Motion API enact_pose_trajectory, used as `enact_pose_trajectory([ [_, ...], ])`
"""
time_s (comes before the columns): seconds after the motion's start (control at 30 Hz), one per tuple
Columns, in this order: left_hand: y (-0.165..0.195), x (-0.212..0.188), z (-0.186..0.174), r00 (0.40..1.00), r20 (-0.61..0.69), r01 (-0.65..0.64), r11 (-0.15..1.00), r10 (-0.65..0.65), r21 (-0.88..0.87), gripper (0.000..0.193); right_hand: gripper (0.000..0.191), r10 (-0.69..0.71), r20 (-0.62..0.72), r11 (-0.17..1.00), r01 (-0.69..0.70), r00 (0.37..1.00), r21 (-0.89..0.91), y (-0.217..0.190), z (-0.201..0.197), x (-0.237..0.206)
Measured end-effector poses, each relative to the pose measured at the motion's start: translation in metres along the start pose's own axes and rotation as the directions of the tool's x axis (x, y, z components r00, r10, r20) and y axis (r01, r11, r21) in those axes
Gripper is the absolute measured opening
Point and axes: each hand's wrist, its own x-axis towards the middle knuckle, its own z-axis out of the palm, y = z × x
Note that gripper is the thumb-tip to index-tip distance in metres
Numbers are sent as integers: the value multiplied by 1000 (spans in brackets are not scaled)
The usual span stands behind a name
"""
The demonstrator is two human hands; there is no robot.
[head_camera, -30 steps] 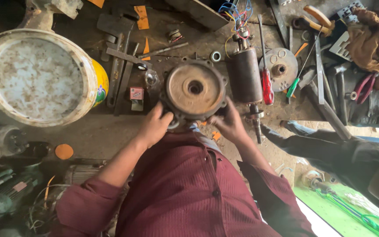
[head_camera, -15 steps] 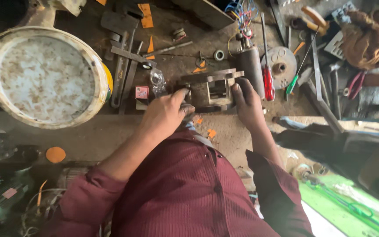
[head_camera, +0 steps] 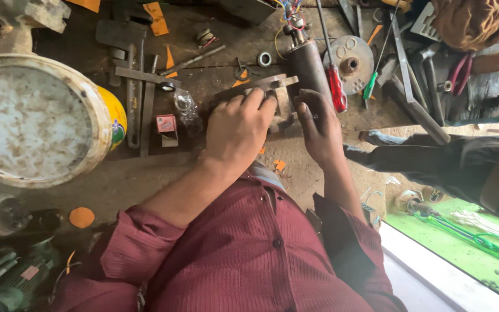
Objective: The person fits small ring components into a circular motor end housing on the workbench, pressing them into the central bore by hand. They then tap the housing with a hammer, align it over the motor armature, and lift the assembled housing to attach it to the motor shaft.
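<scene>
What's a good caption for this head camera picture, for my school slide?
Two bare hands, left hand and right hand, press on a grey metal motor part beside a red-handled screwdriver.

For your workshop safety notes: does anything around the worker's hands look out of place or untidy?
Yes. Tools lie scattered loose: a red-handled screwdriver beside the right hand, wrenches left of the left hand, and orange scraps litter the bench.

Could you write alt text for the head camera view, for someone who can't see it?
Seen from above, a person in a maroon shirt presses the left hand and right hand onto a grey metal motor part on a dirty, tool-strewn workbench. A red-handled screwdriver lies just beyond it, and a large white-lidded yellow bucket stands at left.
</scene>
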Motion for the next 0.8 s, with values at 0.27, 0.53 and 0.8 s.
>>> enact_pose_trajectory([
  [0.27,21,20,21,1000,8,-18,961,17,276,7,26,123,4,981,-122,992,149,30,-47,-50],
  [0.53,22,19,8,986,58,143,976,-155,161,10,27,235,-8,950,-228,972,211,89,-73,-72],
  [0.8,33,26,34,953,142,213,925,-268,315,11,23,155,72,966,-166,985,198,103,-81,-68],
])
